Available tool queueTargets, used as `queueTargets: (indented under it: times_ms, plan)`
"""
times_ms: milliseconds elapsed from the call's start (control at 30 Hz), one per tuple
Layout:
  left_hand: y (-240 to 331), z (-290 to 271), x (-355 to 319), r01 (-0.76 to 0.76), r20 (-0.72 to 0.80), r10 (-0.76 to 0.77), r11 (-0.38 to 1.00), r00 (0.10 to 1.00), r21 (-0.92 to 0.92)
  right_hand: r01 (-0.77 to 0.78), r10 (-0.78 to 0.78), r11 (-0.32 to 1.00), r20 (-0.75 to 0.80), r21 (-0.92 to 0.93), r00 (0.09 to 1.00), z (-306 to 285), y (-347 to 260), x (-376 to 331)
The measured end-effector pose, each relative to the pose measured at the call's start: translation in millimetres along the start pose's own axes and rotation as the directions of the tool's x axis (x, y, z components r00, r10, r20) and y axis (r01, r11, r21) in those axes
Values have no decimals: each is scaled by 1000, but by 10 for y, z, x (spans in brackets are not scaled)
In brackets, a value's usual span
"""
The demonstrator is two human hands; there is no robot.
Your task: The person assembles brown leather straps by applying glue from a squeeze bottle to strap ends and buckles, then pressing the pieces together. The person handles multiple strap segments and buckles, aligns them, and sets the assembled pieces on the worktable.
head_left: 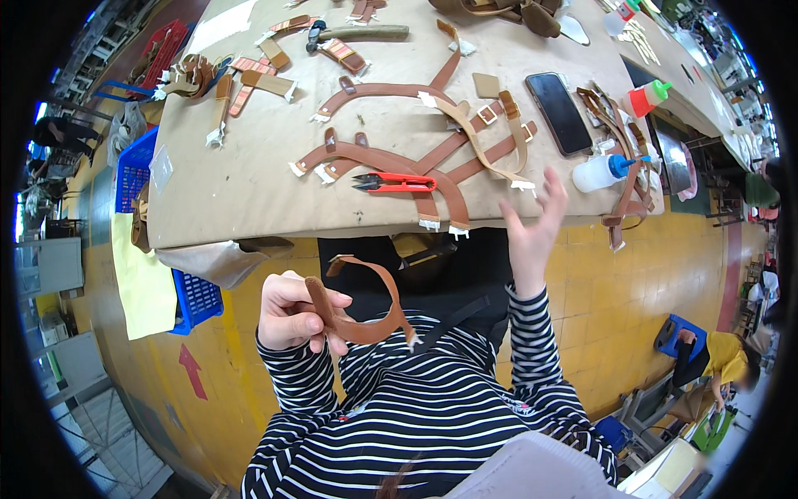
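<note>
Pinched in the fingers of my left hand point(289, 314) is a curved brown leather strap point(378, 328), in front of my striped top. White threads or tape ends stick out at one tip of it. My right hand point(534, 229) is raised by the table's near edge, fingers spread, with nothing in it. Close to that hand lie a tan strap point(478, 145) and crossed brown leather straps point(440, 170), some with buckles. Red-handled thread snips point(395, 182) rest on top of the brown straps.
On the covered table point(224, 187) are a phone point(559, 114), a blue-capped bottle point(595, 173), a red bottle with a green cap point(644, 99) and a hammer point(366, 33). More strap pieces lie at the far left. Blue baskets point(199, 301) stand left. Another person point(725, 356) sits at right.
</note>
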State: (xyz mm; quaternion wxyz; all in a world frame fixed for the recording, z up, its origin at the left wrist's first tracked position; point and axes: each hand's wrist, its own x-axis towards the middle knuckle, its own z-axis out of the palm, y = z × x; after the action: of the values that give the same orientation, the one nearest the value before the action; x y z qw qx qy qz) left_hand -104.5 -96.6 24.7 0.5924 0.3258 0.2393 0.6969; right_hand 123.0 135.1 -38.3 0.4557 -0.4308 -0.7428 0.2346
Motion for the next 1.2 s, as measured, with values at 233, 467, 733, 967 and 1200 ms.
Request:
queueTargets:
  times_ms: [233, 467, 733, 967, 1200]
  plan:
    - [-44, 227, 75, 211, -285, -123, 929, 951, 304, 43, -119, 928, 182, 371, 976, -115, 5, 511]
    - [-286, 363, 297, 393, -312, -330, 905, 891, 165, -95, 41, 555, 87, 827, 995, -630, -346, 593]
    - [-1125, 487, 703, 544, -164, -523, 760, 837, 354, -153, 318, 96, 115, 984, 941, -551, -751, 227]
    - [-1338, 643, 723, 371, -153, -461, 837, 874, -402, -133, 171, -311, 193, 941, 966, -457, -1015, -21]
    - [-1116, 566, 679, 176, -311, -241, 959, 919, -224, -170, 202, -84, 184, 982, 962, -493, -931, -290]
